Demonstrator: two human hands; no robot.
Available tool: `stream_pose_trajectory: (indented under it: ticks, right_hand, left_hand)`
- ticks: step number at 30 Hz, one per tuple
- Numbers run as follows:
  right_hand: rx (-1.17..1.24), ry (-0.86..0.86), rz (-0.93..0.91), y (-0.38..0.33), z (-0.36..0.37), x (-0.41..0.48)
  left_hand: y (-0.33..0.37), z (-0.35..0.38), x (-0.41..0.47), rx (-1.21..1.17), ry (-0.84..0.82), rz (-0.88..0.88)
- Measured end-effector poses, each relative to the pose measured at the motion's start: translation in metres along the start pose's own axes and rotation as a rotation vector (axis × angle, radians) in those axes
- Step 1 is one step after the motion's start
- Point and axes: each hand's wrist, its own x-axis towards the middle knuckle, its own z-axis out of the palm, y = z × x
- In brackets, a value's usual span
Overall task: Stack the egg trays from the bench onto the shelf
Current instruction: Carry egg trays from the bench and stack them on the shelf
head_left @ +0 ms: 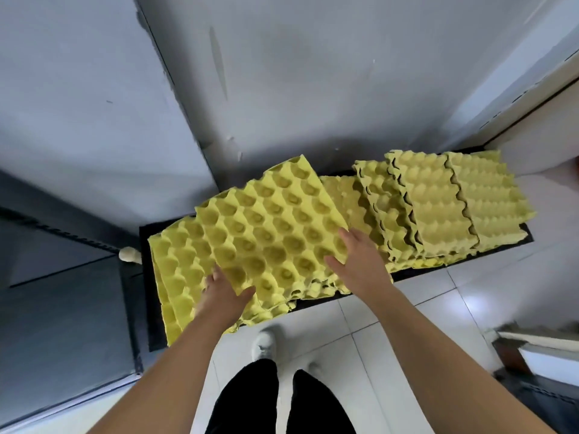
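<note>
Black trousers (244, 399) and white shoes (264, 343) stand on glossy white floor tiles (438, 308) at the bottom of my view. Left hand (224, 296) grasps the near corner of the top egg tray (269, 233) — moulded yellow pulp, dimpled with rounded cups — and right hand (360, 261) grasps its right edge. I read this tray as tilted above the overlapped trays (175, 270) on the flat black bench (463, 264). Further right, a fanned pile of trays (438, 208) rests on the same bench, scalloped edges showing.
</note>
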Motion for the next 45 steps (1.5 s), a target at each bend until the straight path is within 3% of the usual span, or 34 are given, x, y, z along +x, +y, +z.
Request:
stream_pose_trajectory:
  ticks: [9, 17, 31, 45]
  right_hand:
    - [0.068, -0.161, 0.122, 0.027, 0.031, 0.056]
    - [0.037, -0.067, 0.029, 0.028, 0.021, 0.050]
    - [0.257, 0.110, -0.232, 0.003, -0.084, -0.015]
    - [0.376, 0.286, -0.651, -0.114, -0.190, -0.159]
  left_hand:
    - [-0.009, 0.037, 0.028, -0.393, -0.046, -0.174]
    - [0.010, 0.034, -0.005, -0.601, 0.130, -0.139]
    - [0.055, -0.017, -0.150, -0.806, 0.627, 0.052]
    - [-0.004, -0.103, -0.335, -0.782, 1.031, 0.322]
